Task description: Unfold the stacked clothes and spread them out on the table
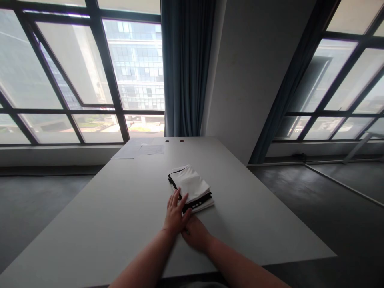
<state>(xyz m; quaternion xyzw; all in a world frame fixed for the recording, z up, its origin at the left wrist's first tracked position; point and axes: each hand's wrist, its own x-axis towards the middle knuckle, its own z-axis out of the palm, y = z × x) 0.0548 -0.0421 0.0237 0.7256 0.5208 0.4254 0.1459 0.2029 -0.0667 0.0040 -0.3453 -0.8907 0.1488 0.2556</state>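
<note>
- My left hand [175,213] lies flat with the fingers stretched out and a little spread, the fingertips resting on the near left corner of the folded garment [191,187]. It grips nothing; it only presses down from above.
- My right hand [195,234] sits just near of the garment, low on the table [90,224], partly tucked under my left hand. I cannot tell whether its fingers are curled or straight, or whether they pinch the cloth edge, because my left hand covers them.
- The two hands touch each other, left laid over right.
- The folded garment lies at the middle of the table, a little to the right, turned at an angle to the table edge. It is a flat stack of layers: white cloth on top, a black band along the left and near edges, more white showing at the bottom near corner.
- There are small light marks on the black band at the near edge, too small for me to read as writing.
- No box, tray or other holder stands on the table.
- At the far left end of the table lie sheets of paper [138,149], flat and side by side; any print on them is too faint to read.
- Two small dark round holes [174,141] sit at the far edge of the table, just right of the paper.
</note>
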